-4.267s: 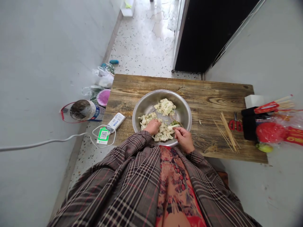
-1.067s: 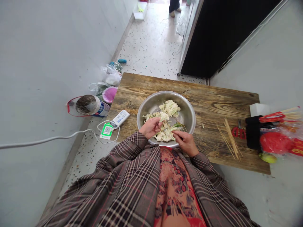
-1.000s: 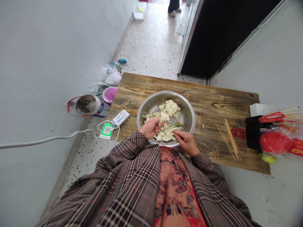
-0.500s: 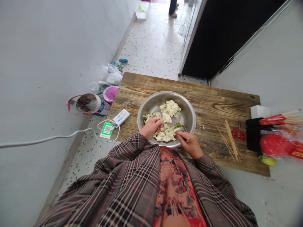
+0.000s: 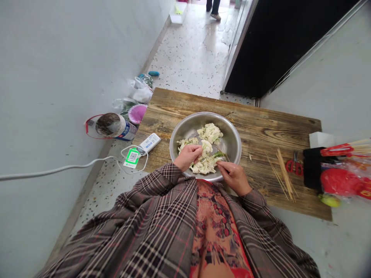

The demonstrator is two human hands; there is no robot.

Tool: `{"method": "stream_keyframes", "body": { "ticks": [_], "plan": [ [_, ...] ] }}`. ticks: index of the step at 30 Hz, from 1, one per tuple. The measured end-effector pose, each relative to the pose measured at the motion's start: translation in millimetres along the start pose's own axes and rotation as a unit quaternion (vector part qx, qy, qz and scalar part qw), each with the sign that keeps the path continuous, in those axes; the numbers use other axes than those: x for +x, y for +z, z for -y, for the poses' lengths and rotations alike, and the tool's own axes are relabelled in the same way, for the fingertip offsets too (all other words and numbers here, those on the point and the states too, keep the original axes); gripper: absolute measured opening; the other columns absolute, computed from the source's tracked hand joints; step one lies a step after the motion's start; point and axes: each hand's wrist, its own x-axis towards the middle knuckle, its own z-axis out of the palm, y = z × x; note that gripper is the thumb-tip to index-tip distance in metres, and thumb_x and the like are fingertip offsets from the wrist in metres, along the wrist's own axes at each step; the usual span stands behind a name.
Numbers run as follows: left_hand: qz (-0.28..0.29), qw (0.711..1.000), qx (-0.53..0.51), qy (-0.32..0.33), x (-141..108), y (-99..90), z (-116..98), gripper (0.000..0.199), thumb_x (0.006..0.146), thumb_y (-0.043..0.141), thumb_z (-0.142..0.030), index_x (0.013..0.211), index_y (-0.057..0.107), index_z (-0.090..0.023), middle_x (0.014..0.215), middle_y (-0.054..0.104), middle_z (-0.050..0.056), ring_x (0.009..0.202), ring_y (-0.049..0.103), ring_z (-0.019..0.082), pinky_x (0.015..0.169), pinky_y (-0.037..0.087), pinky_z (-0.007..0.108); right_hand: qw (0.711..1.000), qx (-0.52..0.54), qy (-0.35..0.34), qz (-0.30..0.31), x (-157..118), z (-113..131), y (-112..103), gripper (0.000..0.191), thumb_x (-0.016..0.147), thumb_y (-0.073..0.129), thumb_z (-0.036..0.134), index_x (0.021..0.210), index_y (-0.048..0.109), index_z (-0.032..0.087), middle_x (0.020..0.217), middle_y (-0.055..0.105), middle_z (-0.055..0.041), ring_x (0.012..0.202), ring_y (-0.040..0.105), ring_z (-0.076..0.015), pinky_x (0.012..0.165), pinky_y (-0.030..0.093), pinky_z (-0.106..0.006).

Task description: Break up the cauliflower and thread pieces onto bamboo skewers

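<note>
A wide steel basin (image 5: 235,133) on the wooden table holds pale cauliflower pieces (image 5: 210,133). My left hand (image 5: 188,156) reaches over the basin's near left side, its thumb and fingers closed on a cauliflower floret (image 5: 206,146). At the near right rim, my right hand (image 5: 236,177) is pinched closed, with its fingertips beside the cauliflower. Whatever lies between those fingertips is too small to make out. Thin sticks and a bit of green leaf (image 5: 219,154) show in the basin near the right fingers.
Bamboo skewers (image 5: 284,173), red-handled scissors (image 5: 294,166) and a black holder (image 5: 312,168) are on the table's right side. A white power bank (image 5: 150,143) with its cable lies at the left edge. Beyond are a bucket (image 5: 111,126), a pink basin (image 5: 137,113) and a person's legs (image 5: 215,7).
The view has shifted slightly. The floret at my left fingers shows a little more. My right hand stays at the rim, and the person in the background has taken a step.
</note>
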Motion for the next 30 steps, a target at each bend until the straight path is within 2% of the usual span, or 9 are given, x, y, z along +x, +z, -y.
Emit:
{"method": "stream_keyframes", "body": {
  "ticks": [10,18,21,24,26,28,30],
  "plan": [
    [0.015,0.997,0.06,0.036,-1.5,-4.8,-0.2,0.039,0.081,0.057,-0.034,0.05,0.041,-0.017,0.048,0.037,-0.004,0.04,0.031,0.004,0.04,0.024,0.02,1.0,0.012,-0.009,0.004,6.9,0.5,5.8,0.026,0.092,0.048,0.027,0.1,0.072,0.022,0.102,0.074,-0.008,0.095,0.069,-0.0236,0.083,0.055,-0.036],
    [0.042,0.997,0.068,0.017,-4.3,5.0,3.8,0.035,0.08,0.056,-0.029,0.05,0.043,-0.017,0.048,0.04,-0.003,0.04,0.034,0.005,0.04,0.026,0.021,0.999,0.053,-0.004,-0.006,15.0,6.8,7.0,0.025,0.091,0.049,0.027,0.097,0.072,0.022,0.099,0.074,-0.0077,0.094,0.069,-0.0227,0.083,0.053,-0.035],
    [0.035,0.998,0.053,0.002,-4.8,9.7,6.1,0.034,0.08,0.057,-0.032,0.052,0.045,-0.016,0.051,0.043,-0.002,0.041,0.036,0.005,0.041,0.026,0.02,0.996,0.085,0.021,-0.022,18.9,10.3,8.5,0.025,0.091,0.049,0.029,0.095,0.072,0.02,0.093,0.074,-0.0075,0.085,0.069,-0.0212,0.078,0.053,-0.032],
    [0.013,0.999,0.038,-0.009,-3.4,8.3,6.8,0.03,0.079,0.059,-0.037,0.06,0.052,-0.015,0.055,0.047,-0.002,0.043,0.035,0.004,0.042,0.025,0.02,0.988,0.135,0.074,-0.032,20.4,13.0,11.3,0.026,0.09,0.051,0.032,0.095,0.072,0.017,0.072,0.07,-0.0039,0.065,0.064,-0.0169,0.064,0.05,-0.028],
    [-0.022,0.999,0.037,-0.013,-1.9,4.7,7.4,0.027,0.078,0.06,-0.04,0.074,0.061,-0.014,0.06,0.052,-0.001,0.046,0.038,0.005,0.043,0.026,0.019,0.979,0.173,0.103,-0.03,20.1,14.1,13.3,0.027,0.089,0.051,0.034,0.095,0.072,0.016,0.06,0.062,-0.0002,0.055,0.057,-0.0137,0.057,0.045,-0.025],
    [-0.05,0.998,0.041,-0.008,-0.6,1.1,8.4,0.032,0.078,0.059,-0.042,0.089,0.066,-0.013,0.068,0.057,0.001,0.054,0.045,0.007,0.047,0.029,0.019,0.97,0.209,0.123,-0.023,19.3,14.9,15.0,0.029,0.089,0.052,0.035,0.095,0.071,0.015,0.055,0.057,0.0019,0.051,0.053,-0.0116,0.053,0.042,-0.023],
    [-0.056,0.997,0.046,0.006,0.2,-0.9,9.5,0.036,0.078,0.058,-0.044,0.094,0.067,-0.012,0.077,0.059,0.003,0.064,0.05,0.009,0.051,0.034,0.019,0.962,0.237,0.137,-0.017,18.5,15.4,17.0,0.029,0.089,0.052,0.036,0.094,0.071,0.014,0.055,0.055,0.0026,0.05,0.05,-0.0103,0.05,0.039,-0.022]
  ]
}}
